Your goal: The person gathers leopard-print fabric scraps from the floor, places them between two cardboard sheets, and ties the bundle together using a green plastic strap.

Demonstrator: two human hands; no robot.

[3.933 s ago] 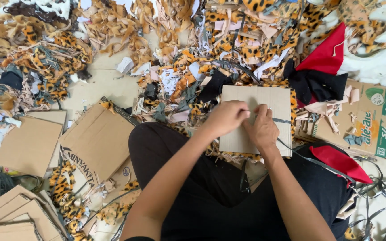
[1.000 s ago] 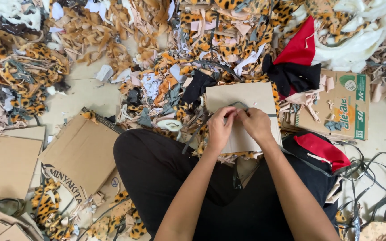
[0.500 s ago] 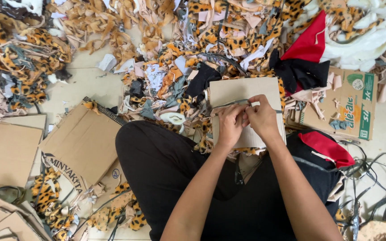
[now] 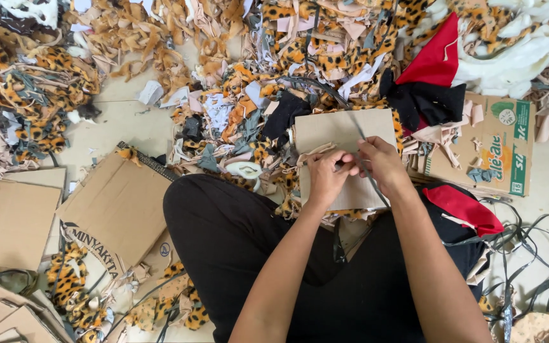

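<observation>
I sit on the floor in black trousers with a flat piece of brown cardboard (image 4: 338, 136) lying in front of my knees. My left hand (image 4: 326, 178) and my right hand (image 4: 382, 164) meet over its middle, fingers pinched together on a small pale strip of fabric (image 4: 316, 152). A thin dark strip (image 4: 358, 130) runs across the cardboard and under my right hand. What exactly sits between the fingertips is too small to tell.
Heaps of leopard-print, tan and beige fabric scraps (image 4: 300, 44) cover the floor ahead. Red cloth (image 4: 436, 57) and black cloth (image 4: 424, 101) lie at right beside a printed carton (image 4: 497, 149). Flattened cardboard sheets (image 4: 112, 209) lie left; dark straps (image 4: 535, 254) trail at right.
The cardboard and both hands stay together over it. My hands have shifted slightly on the piece and the view has moved a little; the fingers keep working the small strip.
</observation>
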